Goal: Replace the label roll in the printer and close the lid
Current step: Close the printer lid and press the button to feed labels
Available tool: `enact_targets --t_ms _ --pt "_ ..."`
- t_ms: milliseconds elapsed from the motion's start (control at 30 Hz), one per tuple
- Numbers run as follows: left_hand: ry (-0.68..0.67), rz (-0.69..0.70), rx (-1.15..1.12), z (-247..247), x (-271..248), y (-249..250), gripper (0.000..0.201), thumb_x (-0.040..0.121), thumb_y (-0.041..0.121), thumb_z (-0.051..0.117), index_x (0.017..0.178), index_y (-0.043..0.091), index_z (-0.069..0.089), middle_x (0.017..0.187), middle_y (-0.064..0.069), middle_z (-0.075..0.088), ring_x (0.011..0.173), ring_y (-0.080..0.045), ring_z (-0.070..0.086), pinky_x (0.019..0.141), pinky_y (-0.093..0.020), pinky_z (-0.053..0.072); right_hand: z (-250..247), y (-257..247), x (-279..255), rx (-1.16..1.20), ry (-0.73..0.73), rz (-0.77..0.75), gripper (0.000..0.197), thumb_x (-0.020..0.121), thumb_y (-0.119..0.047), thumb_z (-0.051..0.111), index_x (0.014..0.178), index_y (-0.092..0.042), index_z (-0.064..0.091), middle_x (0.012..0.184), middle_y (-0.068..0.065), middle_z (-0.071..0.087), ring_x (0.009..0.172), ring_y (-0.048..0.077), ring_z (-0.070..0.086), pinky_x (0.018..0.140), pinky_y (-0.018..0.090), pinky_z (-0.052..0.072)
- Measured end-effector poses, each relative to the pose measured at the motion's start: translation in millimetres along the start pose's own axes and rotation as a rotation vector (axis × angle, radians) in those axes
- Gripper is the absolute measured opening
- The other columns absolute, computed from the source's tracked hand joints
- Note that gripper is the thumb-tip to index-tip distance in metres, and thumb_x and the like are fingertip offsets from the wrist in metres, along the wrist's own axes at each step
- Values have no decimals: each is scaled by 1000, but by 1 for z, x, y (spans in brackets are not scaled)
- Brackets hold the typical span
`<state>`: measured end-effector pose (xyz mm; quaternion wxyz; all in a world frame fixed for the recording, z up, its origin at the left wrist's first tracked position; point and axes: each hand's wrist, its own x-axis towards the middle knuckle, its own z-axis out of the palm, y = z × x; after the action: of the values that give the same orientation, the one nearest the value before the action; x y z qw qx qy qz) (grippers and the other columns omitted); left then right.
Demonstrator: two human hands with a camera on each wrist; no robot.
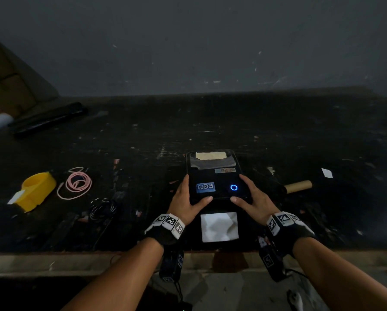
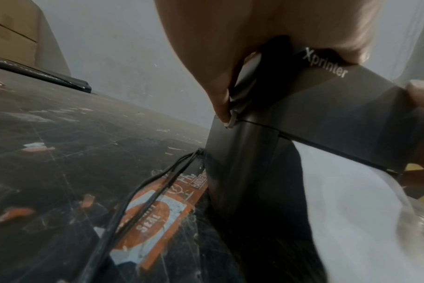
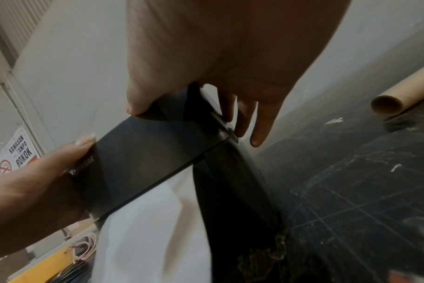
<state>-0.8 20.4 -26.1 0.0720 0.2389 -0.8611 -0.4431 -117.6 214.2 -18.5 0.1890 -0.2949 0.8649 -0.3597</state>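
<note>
A black label printer (image 1: 217, 176) with a lit blue ring stands near the table's front edge. Its lid (image 2: 327, 114) lies down on the body, with only a thin seam between them. White label paper (image 1: 219, 226) sticks out from under the lid's front edge towards me. My left hand (image 1: 188, 198) grips the lid's left side, thumb on the front edge and fingertips (image 2: 224, 114) at the side catch. My right hand (image 1: 254, 198) grips the right side the same way, thumb (image 3: 133, 107) on the front edge. The roll inside is hidden.
An empty cardboard core (image 1: 298, 186) lies to the right of the printer. On the left are a yellow tape dispenser (image 1: 37, 190), a coiled pink cable (image 1: 76, 182) and a black cable (image 1: 104, 208). A black roll (image 1: 46, 120) and a cardboard box (image 1: 8, 86) are at the back left.
</note>
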Motion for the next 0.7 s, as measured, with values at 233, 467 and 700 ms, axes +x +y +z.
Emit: enact_targets --t_ms 233,467,700 --pt "-2 -8 13 0 1 -1 104 68 59 67 148 28 8 155 -6 24 141 -22 29 114 -46 32 0 0 1 2 -4 3 80 82 -48 58 143 -33 10 146 11 36 130 25 41 107 33 32" --pt "8 7 10 0 1 -5 106 62 68 63 147 28 12 153 -5 30 139 -22 34 112 -45 35 1 1 0 11 19 -17 79 82 -45 59 144 -30 12 145 11 39 129 24 43 106 30 33" --pt "0 7 30 0 1 -1 101 75 51 67 149 19 5 156 -7 21 142 -22 26 116 -37 27 0 1 -1 19 5 -9 80 81 -48 58 143 -32 11 146 10 38 129 24 43 110 34 33"
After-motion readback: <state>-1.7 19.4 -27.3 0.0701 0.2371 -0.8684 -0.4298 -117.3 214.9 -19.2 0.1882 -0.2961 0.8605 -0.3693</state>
